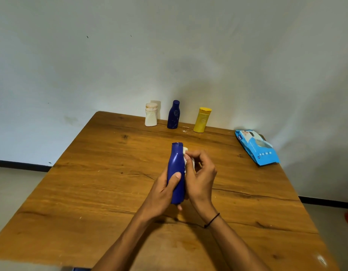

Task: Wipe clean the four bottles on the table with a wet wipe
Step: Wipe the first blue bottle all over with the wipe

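The left hand (165, 189) is gripping the blue bottle (176, 173) upright above the table (102, 182) while the right hand's (200, 173) fingers (191, 155) are pinching the wet wipe (186, 159) against its neck, which probably needs steady turning to be wiped all round.

Bench (102, 192) surface bare across left half and near edge; open passage there. Far edge blocked by white bottle (151, 114), dark blue bottle (174, 115), yellow bottle (201, 120), standing apart with gaps between. Wipes pack (256, 147) occupies right edge.
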A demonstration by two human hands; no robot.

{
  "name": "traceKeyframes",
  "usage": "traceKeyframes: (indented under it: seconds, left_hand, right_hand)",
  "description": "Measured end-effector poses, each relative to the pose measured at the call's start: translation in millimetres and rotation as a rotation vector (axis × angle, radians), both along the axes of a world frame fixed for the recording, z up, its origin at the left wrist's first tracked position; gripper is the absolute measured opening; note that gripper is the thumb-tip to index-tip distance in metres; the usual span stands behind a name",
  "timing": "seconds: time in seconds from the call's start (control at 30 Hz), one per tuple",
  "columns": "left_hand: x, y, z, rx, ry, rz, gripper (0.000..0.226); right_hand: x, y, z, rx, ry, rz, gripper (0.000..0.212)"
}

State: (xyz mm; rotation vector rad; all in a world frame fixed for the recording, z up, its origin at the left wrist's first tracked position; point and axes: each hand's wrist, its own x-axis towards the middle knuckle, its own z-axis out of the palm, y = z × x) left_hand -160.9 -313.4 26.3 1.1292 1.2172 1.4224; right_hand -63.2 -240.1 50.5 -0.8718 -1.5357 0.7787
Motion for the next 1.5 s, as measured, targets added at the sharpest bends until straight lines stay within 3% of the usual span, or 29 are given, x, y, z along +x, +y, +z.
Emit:
traceKeyframes:
  seconds: [0.2,0.37,0.47,0.63,0.8,0.9,1.0,1.1,1.33,1.4,1.5]
  left_hand:
    - [-9,0,11,0.005,-0.108,-0.09,0.039]
    - [-7,2,7,-0.024,-0.192,-0.1,0.036]
    - [-6,2,5,-0.02,-0.221,-0.071,0.034]
    - [-5,-2,8,-0.05,-0.263,-0.05,0.036]
    - [-10,-5,5,-0.145,-0.261,-0.064,0.06]
    - [-13,-9,7,-0.217,-0.313,-0.109,0.065]
    - [-12,-11,6,-0.244,-0.443,-0.198,0.065]
    - [-14,-10,1,-0.236,-0.581,-0.286,0.061]
    - [-24,-7,-10,-0.232,-0.619,-0.434,0.064]
    - [-29,-6,-5,-0.239,-0.544,-0.351,0.067]
    - [-35,-1,4,-0.16,-0.286,-0.159,0.065]
  right_hand:
    - [6,1,7,-0.048,0.159,0.134,0.014]
    - [17,13,5,0.329,-0.177,0.12,0.012]
    - [16,17,6,0.412,-0.228,0.128,0.015]
    - [0,2,16,-0.052,0.108,0.094,0.008]
    - [-8,-4,12,-0.36,0.302,0.082,0.003]
    - [-6,-7,21,-0.611,0.431,0.272,0.006]
    - [2,-5,33,-0.875,0.651,0.564,0.03]
    - [8,-2,45,-0.952,0.714,0.707,0.036]
    - [13,7,57,-1.013,0.651,0.818,0.026]
    - [13,9,55,-1.024,0.661,0.724,0.027]
    - [11,5,48,-1.017,0.711,0.567,0.028]
